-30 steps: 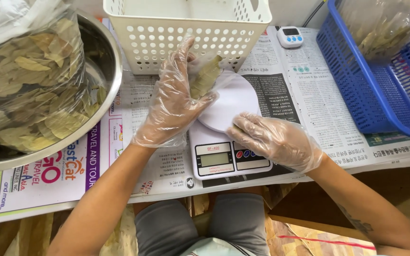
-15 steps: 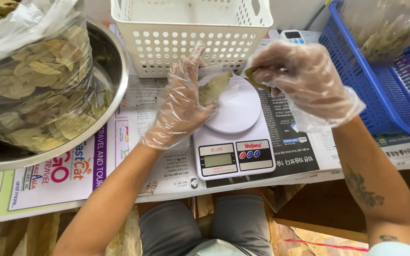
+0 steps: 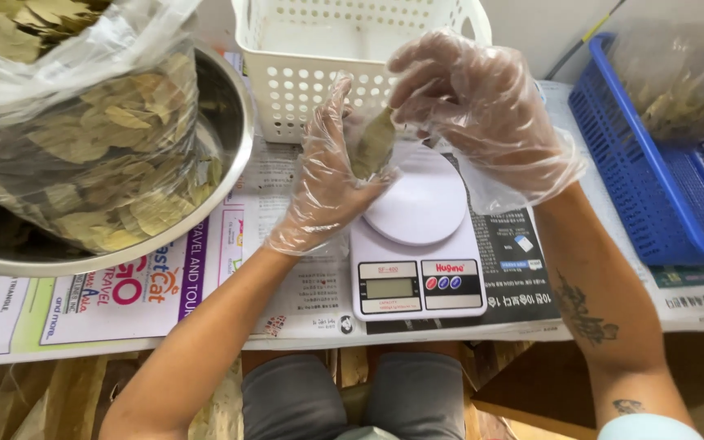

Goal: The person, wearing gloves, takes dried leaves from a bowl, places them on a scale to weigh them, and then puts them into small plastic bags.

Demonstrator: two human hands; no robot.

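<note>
Both hands wear clear plastic gloves. My left hand (image 3: 327,175) holds a few dried green-brown leaves (image 3: 374,145) upright against its palm, just above the round white pan of a small white kitchen scale (image 3: 417,244). My right hand (image 3: 478,106) hovers over the scale with its fingers curled, fingertips touching the top of the same leaves. Whether it pinches a leaf is unclear. The scale pan is bare.
A steel bowl (image 3: 205,187) at left holds a large clear bag of dried leaves (image 3: 83,130). A white perforated basket (image 3: 344,57) stands behind the scale. A blue basket (image 3: 662,187) with bagged leaves sits at right. Newspaper (image 3: 165,285) covers the table.
My right hand rose from the scale's front edge to above the pan and met the leaves. My left hand lifted the leaves off the pan and tilted them upright.
</note>
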